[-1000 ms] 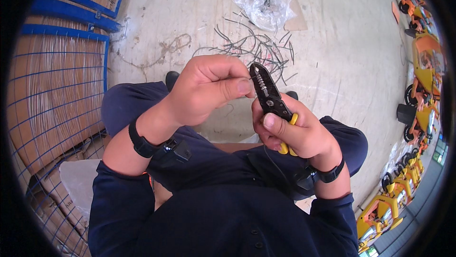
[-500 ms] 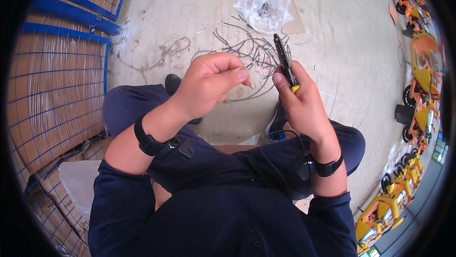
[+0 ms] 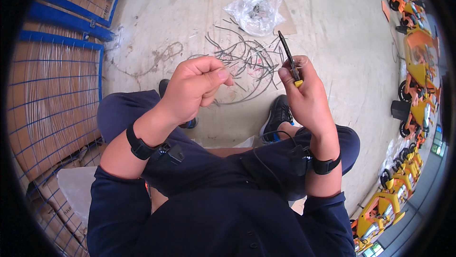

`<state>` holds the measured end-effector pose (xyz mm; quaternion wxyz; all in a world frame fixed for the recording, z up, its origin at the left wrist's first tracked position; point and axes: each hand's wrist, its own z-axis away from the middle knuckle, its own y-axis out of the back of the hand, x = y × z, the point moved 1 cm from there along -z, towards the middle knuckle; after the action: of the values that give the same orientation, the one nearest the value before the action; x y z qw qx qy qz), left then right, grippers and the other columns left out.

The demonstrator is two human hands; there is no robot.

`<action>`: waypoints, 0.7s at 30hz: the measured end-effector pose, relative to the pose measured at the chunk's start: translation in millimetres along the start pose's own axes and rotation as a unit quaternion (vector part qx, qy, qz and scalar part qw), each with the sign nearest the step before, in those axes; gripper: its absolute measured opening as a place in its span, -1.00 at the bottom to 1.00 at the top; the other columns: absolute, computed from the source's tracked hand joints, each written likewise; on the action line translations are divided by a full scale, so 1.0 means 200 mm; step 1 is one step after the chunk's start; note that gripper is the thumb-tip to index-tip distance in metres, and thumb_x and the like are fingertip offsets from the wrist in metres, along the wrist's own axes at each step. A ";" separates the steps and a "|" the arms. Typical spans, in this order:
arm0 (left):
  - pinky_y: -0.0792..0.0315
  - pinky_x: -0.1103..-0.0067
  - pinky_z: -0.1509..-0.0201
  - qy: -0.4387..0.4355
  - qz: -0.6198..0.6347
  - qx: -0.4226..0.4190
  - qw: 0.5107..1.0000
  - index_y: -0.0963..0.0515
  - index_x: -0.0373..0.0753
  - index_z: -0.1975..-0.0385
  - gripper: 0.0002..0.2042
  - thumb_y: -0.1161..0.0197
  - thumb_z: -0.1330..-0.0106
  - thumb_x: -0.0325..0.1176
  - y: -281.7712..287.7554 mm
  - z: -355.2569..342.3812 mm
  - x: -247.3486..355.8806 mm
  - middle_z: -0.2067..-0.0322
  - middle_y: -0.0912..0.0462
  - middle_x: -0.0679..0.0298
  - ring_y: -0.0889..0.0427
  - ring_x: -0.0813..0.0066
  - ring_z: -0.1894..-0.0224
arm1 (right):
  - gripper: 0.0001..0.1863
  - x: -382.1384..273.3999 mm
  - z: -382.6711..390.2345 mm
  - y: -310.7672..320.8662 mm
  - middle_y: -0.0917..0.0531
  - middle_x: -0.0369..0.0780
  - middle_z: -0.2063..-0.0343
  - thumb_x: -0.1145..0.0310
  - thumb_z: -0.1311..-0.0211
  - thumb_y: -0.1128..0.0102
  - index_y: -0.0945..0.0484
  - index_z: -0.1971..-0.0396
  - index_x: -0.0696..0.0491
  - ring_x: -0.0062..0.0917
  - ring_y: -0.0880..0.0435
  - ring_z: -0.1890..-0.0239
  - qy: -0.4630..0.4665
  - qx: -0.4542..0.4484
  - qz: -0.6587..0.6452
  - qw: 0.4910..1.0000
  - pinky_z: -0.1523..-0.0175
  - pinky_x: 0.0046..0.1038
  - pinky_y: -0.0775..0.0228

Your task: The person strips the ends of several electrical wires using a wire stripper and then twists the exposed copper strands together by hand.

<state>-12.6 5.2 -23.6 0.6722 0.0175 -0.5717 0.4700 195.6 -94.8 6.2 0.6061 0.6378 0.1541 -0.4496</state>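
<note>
The right hand (image 3: 308, 93) has its fingers closed around a wire stripper (image 3: 289, 55) — dark nose pointing up and away, yellow handle in the palm. The left hand (image 3: 192, 84) presses thumb and forefinger together; whether they pinch anything, I cannot tell. Beyond both, cut wires (image 3: 249, 62) lie scattered on the floor (image 3: 190, 10) near a clear plastic bag (image 3: 258, 17).

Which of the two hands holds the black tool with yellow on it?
The right hand: the black tool juts from its grip, while the left hand shows no tool, thumb against finger.
</note>
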 end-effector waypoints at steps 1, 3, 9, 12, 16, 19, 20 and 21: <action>0.12 0.71 0.70 0.004 0.001 -0.003 1.000 -0.48 -0.39 0.39 -0.83 -0.07 -0.38 -0.40 0.00 0.00 0.00 0.74 -0.16 0.51 0.00 0.80 0.74 | -0.75 0.00 0.00 0.01 -0.60 -0.02 0.47 0.33 -0.28 -0.16 -0.38 0.18 0.14 -0.12 -0.59 0.42 -0.001 0.001 0.000 1.000 0.29 -0.30 -0.40; 0.12 0.71 0.70 -0.001 -0.006 0.002 1.000 -0.47 -0.38 0.39 -0.83 -0.07 -0.38 -0.40 0.01 0.01 0.00 0.74 -0.16 0.51 0.00 0.79 0.74 | -0.74 0.01 -0.01 0.03 -0.61 -0.02 0.45 0.32 -0.28 -0.17 -0.39 0.18 0.15 -0.14 -0.60 0.41 -0.013 0.001 -0.006 1.000 0.27 -0.31 -0.41; 0.11 0.72 0.71 0.003 -0.006 0.013 1.000 -0.47 -0.37 0.40 -0.82 -0.08 -0.38 -0.38 0.04 0.02 0.00 0.74 -0.16 0.50 -0.01 0.79 0.73 | -0.74 0.03 -0.03 0.11 -0.59 -0.04 0.50 0.30 -0.28 -0.17 -0.39 0.21 0.16 -0.23 -0.60 0.44 -0.043 0.066 0.042 0.996 0.30 -0.33 -0.39; 0.11 0.72 0.70 0.002 -0.010 0.014 1.000 -0.47 -0.36 0.41 -0.82 -0.08 -0.38 -0.38 0.06 0.04 0.00 0.74 -0.16 0.50 -0.01 0.79 0.73 | -0.74 0.04 -0.03 0.15 -0.58 -0.04 0.52 0.29 -0.28 -0.18 -0.40 0.23 0.16 -0.24 -0.58 0.46 -0.056 0.082 0.050 0.994 0.32 -0.33 -0.38; 0.10 0.73 0.70 0.006 -0.006 0.024 1.000 -0.47 -0.35 0.41 -0.82 -0.08 -0.38 -0.37 0.10 0.05 -0.01 0.73 -0.16 0.50 -0.02 0.79 0.73 | -0.71 0.21 -0.06 0.23 -0.56 -0.06 0.53 0.21 -0.32 -0.12 -0.41 0.23 0.15 -0.27 -0.52 0.51 -0.041 0.166 0.077 0.982 0.34 -0.33 -0.36; 0.10 0.72 0.69 -0.045 -0.023 0.040 0.998 -0.47 -0.34 0.42 -0.82 -0.08 -0.38 -0.36 0.20 0.07 0.02 0.73 -0.16 0.50 -0.02 0.78 0.72 | -0.68 0.25 -0.08 0.42 -0.50 -0.17 0.58 0.15 -0.37 -0.05 -0.43 0.26 0.15 -0.48 -0.43 0.52 -0.131 0.236 0.073 0.960 0.37 -0.39 -0.31; 0.08 0.71 0.69 -0.051 -0.029 0.046 0.997 -0.48 -0.33 0.40 -0.82 -0.08 -0.39 -0.36 0.22 0.08 0.01 0.72 -0.17 0.50 -0.03 0.78 0.71 | -0.69 0.25 -0.08 0.46 -0.46 -0.24 0.59 0.16 -0.37 -0.05 -0.44 0.26 0.15 -0.57 -0.41 0.51 -0.160 0.230 0.023 0.960 0.38 -0.43 -0.29; 0.08 0.71 0.69 -0.053 -0.030 0.046 0.997 -0.48 -0.33 0.40 -0.82 -0.08 -0.39 -0.36 0.22 0.08 0.00 0.72 -0.17 0.50 -0.03 0.78 0.71 | -0.69 0.24 -0.07 0.47 -0.44 -0.28 0.57 0.16 -0.37 -0.05 -0.45 0.24 0.14 -0.62 -0.40 0.49 -0.176 0.206 0.001 0.963 0.37 -0.47 -0.28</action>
<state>-53.0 21.0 -40.2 0.6531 0.0902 -0.5837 0.4740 296.1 -118.7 27.2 0.4800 0.6596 -0.0520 -0.5760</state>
